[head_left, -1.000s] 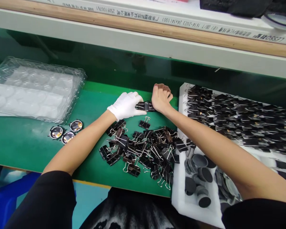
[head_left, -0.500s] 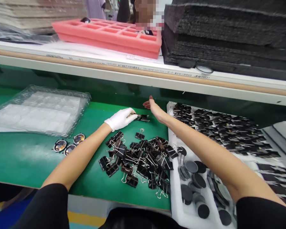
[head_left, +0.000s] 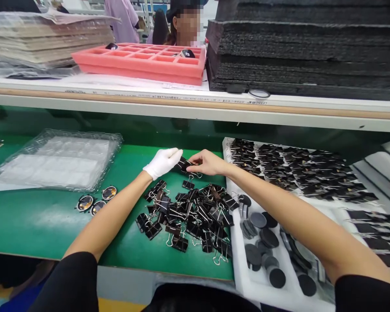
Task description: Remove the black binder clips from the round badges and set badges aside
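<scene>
My left hand (head_left: pixel 164 163), in a white glove, is closed on a black binder clip (head_left: pixel 183 164) above the green table. From the right, my bare right hand (head_left: pixel 208 163) pinches the same black clip bundle between thumb and fingers; wire handles stick out below. Whether one clip or more is held, and what sits in its jaws, I cannot make out. A single binder clip (head_left: pixel 188 184) lies just below my hands. Nearer to me spreads a heap of black binder clips (head_left: pixel 195 216) with silver wire handles.
At right, a white foam tray (head_left: pixel 238 260) holds dark round discs (head_left: pixel 269 238); behind it stand rows of clips (head_left: pixel 292 169). Left are round framed lenses (head_left: pixel 85 203) and clear plastic trays (head_left: pixel 61 158). A shelf (head_left: pixel 182 108) crosses above, bearing a pink foam tray (head_left: pixel 143 71) and black foam sheets (head_left: pixel 295 56). A person is beyond.
My right hand has come in leftward from beside the foam tray, fingers spread before, and now grips the clip at my left hand. The camera view has shifted slightly.
</scene>
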Motion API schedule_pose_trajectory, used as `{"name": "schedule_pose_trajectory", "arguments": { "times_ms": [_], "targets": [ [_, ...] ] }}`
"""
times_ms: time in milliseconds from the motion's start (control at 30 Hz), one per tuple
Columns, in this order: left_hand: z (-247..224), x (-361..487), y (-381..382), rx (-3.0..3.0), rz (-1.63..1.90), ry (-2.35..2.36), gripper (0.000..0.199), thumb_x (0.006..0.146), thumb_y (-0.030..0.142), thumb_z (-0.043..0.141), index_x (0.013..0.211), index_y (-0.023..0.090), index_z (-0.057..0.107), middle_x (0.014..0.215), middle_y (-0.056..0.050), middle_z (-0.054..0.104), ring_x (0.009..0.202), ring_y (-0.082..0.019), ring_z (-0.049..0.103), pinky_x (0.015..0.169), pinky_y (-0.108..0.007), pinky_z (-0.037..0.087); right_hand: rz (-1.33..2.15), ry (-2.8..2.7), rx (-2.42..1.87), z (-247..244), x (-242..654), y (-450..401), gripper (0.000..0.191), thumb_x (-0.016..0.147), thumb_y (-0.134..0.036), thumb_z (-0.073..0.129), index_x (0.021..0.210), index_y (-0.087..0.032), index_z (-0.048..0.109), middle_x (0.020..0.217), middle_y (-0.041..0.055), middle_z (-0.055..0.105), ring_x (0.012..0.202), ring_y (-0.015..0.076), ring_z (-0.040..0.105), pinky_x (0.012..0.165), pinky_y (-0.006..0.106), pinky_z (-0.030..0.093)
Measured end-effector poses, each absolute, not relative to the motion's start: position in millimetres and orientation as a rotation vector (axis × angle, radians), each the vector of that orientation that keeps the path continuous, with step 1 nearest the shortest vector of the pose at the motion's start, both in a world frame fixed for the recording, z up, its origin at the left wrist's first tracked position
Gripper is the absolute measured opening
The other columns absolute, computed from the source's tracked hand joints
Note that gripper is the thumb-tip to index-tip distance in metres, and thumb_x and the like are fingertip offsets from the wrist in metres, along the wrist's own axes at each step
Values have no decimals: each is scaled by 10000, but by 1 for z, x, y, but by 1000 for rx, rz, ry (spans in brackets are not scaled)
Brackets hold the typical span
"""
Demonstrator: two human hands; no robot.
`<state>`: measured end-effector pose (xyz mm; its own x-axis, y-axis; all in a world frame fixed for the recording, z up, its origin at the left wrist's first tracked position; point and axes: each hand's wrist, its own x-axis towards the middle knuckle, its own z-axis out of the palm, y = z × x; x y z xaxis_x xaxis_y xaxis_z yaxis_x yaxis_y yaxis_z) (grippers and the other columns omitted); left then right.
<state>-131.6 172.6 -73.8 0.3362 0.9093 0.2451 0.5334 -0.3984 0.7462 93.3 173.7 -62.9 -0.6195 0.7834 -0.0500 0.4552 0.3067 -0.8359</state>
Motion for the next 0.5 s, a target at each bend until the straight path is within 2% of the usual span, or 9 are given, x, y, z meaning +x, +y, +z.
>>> {"name": "schedule_pose_trajectory", "arguments": {
  "times_ms": [133,267,500],
  "targets": [
    [-71,-133,173,2069,928,1254,432,980,492,457,652,211,457,610,43,394,606,-121,389,592,-285,308,1148,-2263,-1161,-54,95,173,386,818,-524,734,927,-163,817,703,-25,599,647,125,433,629,287,330],
    [-73,-135,176,2078,900,1213,461,981,512,463,653,202,555,600,29,454,605,-130,431,583,-280,323,1111,-2323,-1208,-43,95,173,321,839,-412,748,1018,-164,845,778,-1,712,698,146,536,681,282,394],
    [-75,-126,170,1959,1108,1292,467,963,530,488,623,212,520,602,11,455,600,-141,427,598,-295,340,987,-2307,-1293,-33,95,172,258,853,-336,765,1042,-186,857,863,19,785,744,164,613,712,279,433]
  ]
}}
